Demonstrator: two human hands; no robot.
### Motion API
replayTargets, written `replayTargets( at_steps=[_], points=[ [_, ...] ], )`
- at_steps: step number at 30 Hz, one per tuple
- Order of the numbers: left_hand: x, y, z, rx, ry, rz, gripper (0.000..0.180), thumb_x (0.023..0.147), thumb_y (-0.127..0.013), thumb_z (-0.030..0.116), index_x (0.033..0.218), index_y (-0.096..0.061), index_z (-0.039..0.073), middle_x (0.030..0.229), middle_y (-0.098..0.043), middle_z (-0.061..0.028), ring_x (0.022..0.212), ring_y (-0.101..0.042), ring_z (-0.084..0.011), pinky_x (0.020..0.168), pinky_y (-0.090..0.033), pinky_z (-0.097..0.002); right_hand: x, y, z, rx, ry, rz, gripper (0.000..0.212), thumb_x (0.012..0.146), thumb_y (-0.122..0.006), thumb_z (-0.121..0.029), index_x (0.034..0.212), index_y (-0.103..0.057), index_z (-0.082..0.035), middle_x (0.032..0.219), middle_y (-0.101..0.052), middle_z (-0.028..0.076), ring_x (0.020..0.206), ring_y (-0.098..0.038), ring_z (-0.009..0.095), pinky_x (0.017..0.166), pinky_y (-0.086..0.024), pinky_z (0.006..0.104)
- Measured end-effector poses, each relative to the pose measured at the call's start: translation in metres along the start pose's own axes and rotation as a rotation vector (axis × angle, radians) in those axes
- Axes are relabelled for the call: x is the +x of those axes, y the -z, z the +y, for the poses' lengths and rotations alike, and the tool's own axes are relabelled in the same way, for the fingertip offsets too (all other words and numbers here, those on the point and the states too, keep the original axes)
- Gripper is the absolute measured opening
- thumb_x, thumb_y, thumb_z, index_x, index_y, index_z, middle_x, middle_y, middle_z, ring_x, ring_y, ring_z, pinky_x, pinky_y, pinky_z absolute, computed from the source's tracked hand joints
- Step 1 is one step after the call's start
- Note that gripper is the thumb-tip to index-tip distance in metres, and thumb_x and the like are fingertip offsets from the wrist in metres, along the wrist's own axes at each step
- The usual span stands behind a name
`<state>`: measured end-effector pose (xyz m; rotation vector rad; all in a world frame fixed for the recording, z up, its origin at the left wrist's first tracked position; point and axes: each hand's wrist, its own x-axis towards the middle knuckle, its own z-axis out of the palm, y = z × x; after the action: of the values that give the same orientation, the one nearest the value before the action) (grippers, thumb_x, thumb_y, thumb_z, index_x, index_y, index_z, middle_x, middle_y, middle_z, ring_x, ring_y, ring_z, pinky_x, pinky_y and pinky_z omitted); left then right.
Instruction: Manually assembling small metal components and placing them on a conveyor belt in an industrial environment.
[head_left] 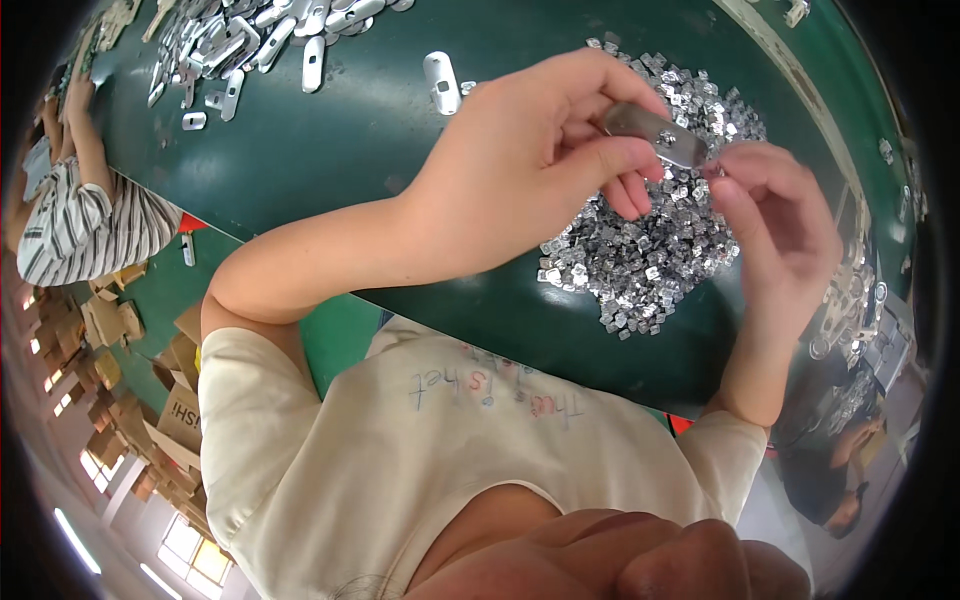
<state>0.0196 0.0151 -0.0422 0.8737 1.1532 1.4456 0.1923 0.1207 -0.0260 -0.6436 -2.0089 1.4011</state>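
Observation:
My left hand [510,165] is closed on a flat, rounded metal plate [640,128], its thumb below and its fingers around the far edge. A small metal fitting [667,138] shows on the plate's face. At the plate's right end, my right hand [785,210] is closed in a pinch of thumb and forefinger; what lies between the fingertips is too small to make out. Under both hands a heap of small square silvery metal pieces [650,245] spreads over the dark green table [480,300].
A pile of long rounded metal plates [240,45] lies at the far left. One loose slotted plate [441,83] rests nearer my left hand. A person in a striped shirt [85,215] sits at the left. Cardboard boxes [180,420] stand behind; another person [825,480] is at the right.

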Motion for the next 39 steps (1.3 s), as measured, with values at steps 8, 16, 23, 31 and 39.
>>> replayTargets(
  at_steps=[8, 16, 23, 31, 39],
  points=[
    [-0.007, 0.004, -0.009, 0.124, -0.068, -0.008, 0.016, 0.085, -0.056, -0.001, 0.101, -0.055, -0.001, 0.076, -0.059, -0.007, 0.066, -0.061, -0.0107, 0.059, -0.05, -0.0219, -0.007, -0.015, -0.009, -0.806, 0.763, -0.072, 0.037, 0.052, -0.065, 0.006, 0.09, -0.065, 0.005, 0.09, -0.061, 0.014, 0.079, -0.056, 0.027, 0.062, -0.048, 0.0321],
    [-0.011, 0.0, -0.001, -0.165, 0.028, -0.009, 0.017, 0.083, -0.059, -0.003, 0.099, -0.058, -0.002, 0.075, -0.057, -0.0053, 0.067, -0.062, -0.0102, 0.058, -0.049, -0.0199, -0.008, -0.022, -0.004, -0.996, 0.932, -0.047, 0.031, 0.055, -0.065, 0.001, 0.086, -0.067, 0.005, 0.087, -0.062, 0.014, 0.079, -0.056, 0.024, 0.058, -0.049, 0.0285],
    [-0.009, 0.005, -0.004, -0.206, 0.01, -0.003, 0.017, 0.083, -0.058, -0.003, 0.099, -0.057, -0.004, 0.076, -0.059, -0.0065, 0.069, -0.063, -0.0112, 0.06, -0.051, -0.0208, -0.002, -0.023, -0.002, -1.128, 0.959, -0.065, 0.017, 0.068, -0.066, -0.004, 0.084, -0.066, -0.001, 0.093, -0.062, 0.01, 0.082, -0.057, 0.021, 0.062, -0.04, 0.0279],
    [-0.002, 0.02, -0.002, -0.146, 0.104, 0.037, 0.022, 0.088, -0.053, 0.001, 0.109, -0.053, -0.002, 0.086, -0.06, -0.0077, 0.075, -0.062, -0.0128, 0.069, -0.054, -0.0267, 0.03, -0.017, -0.027, -1.064, 0.717, -0.43, 0.031, 0.071, -0.067, -0.019, 0.097, -0.06, -0.003, 0.099, -0.06, 0.008, 0.089, -0.057, 0.021, 0.073, -0.041, 0.034],
    [-0.001, 0.018, -0.001, -0.142, 0.032, 0.037, 0.023, 0.086, -0.056, 0.001, 0.109, -0.055, -0.003, 0.084, -0.061, -0.0084, 0.075, -0.062, -0.0133, 0.069, -0.053, -0.0255, 0.192, 0.0, 0.05, -1.158, -0.033, 0.248, 0.037, 0.086, -0.054, -0.038, 0.089, -0.058, -0.002, 0.074, -0.061, 0.015, 0.077, -0.059, 0.029, 0.071, -0.047, 0.0389]
  ],
)
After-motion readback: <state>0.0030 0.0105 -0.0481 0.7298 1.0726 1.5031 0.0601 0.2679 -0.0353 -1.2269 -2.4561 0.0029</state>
